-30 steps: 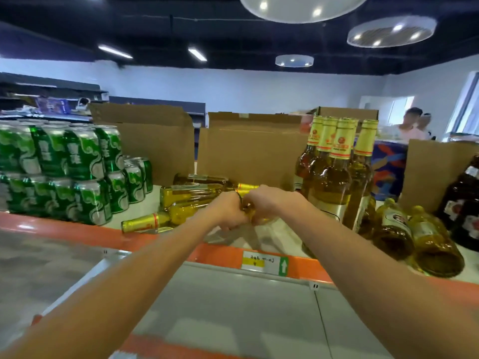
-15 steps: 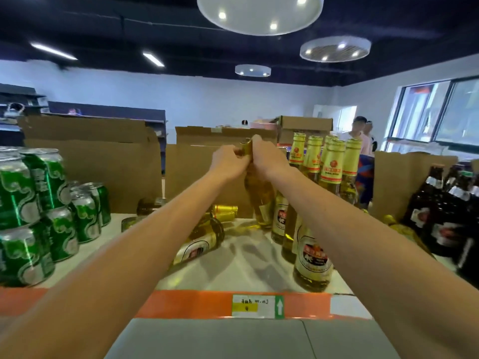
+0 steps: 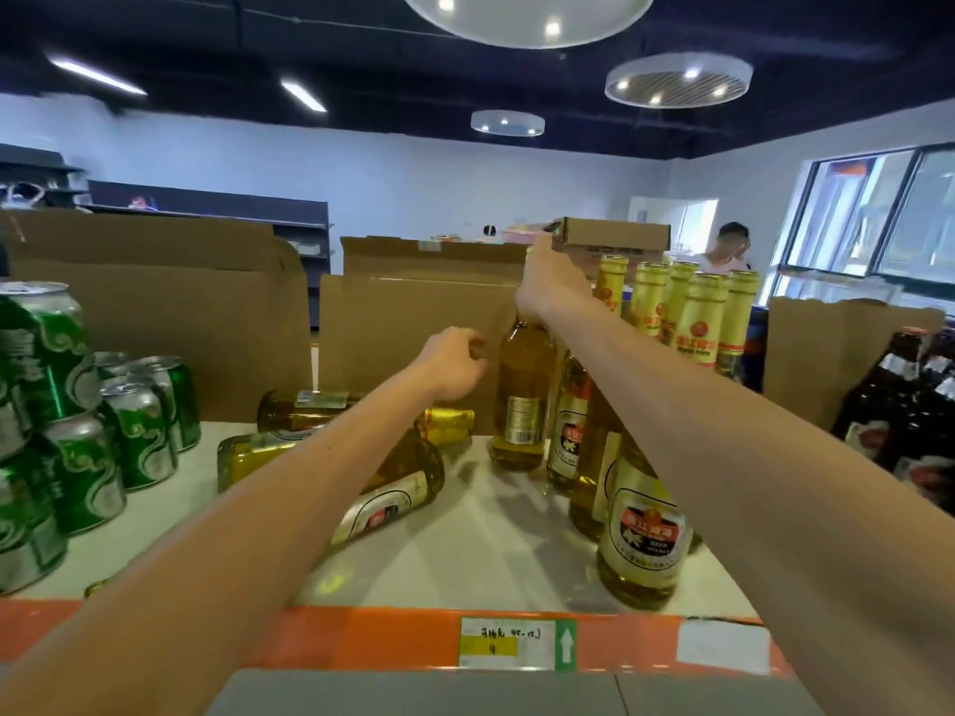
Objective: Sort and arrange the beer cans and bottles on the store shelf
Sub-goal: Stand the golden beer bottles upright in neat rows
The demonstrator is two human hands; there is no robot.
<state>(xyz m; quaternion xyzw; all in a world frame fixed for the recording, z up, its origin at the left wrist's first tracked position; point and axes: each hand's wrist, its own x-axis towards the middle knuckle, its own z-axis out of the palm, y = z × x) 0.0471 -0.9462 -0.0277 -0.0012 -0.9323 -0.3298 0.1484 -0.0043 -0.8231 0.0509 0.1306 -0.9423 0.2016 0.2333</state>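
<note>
Left hand [image 3: 455,364] hangs with fingers curled just beside the shoulder of an upright amber bottle [image 3: 522,400]; whether it touches the glass, I cannot tell. Right hand [image 3: 548,286], farther in, is wrapped round that bottle's neck. On the orange-edged shelf [image 3: 362,638], fallen bottles [image 3: 393,498] lie left of the gripped one, green cans [image 3: 77,457] are stacked at far left, gold-necked bottles [image 3: 646,540] stand in a row just right, and cardboard boxes [image 3: 181,323] rise behind.
</note>
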